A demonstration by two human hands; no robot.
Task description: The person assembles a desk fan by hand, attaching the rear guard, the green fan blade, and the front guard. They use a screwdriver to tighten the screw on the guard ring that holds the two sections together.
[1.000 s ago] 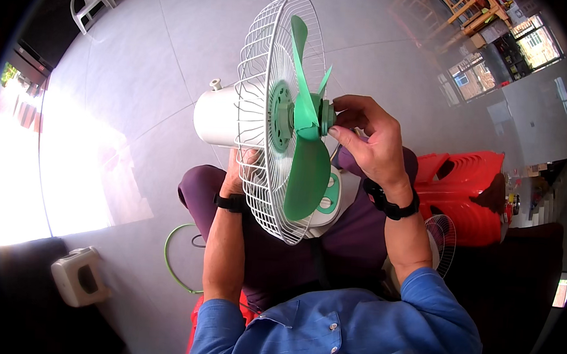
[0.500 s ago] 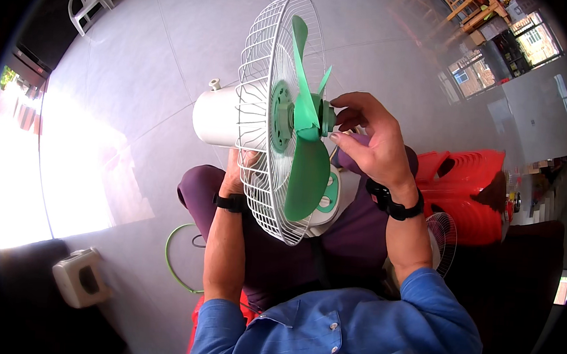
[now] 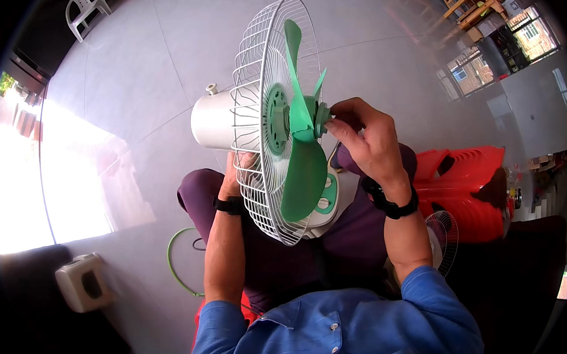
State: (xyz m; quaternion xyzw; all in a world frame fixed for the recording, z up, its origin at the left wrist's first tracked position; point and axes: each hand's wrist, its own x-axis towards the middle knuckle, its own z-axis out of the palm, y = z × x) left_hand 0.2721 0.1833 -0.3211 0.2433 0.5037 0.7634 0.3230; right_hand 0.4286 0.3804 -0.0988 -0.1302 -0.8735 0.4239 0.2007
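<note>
Between my knees stands a white electric fan, its motor housing [image 3: 219,120] to the left and its base [image 3: 341,205] with a green control panel below. The wire rear guard [image 3: 248,103] is mounted, and no front guard covers the green blades [image 3: 304,181]. At the hub, the thumb and fingers of my right hand [image 3: 373,143] pinch the small round green spinner nut [image 3: 322,119] from the right. My left hand [image 3: 233,174] grips the fan below its housing, behind the guard. Wires partly cover its fingers.
A red plastic stool [image 3: 461,191] lies at the right, near a round wire guard [image 3: 445,239]. A green hose or cord [image 3: 174,264] curves over the floor at the left. Farther off are a white chair [image 3: 86,10] and a beige box-like object [image 3: 83,281].
My right thumb and fingers have closed more tightly on the spinner nut, with the hand shifting slightly left. The blades and guard have moved a little left. My left hand keeps its hold.
</note>
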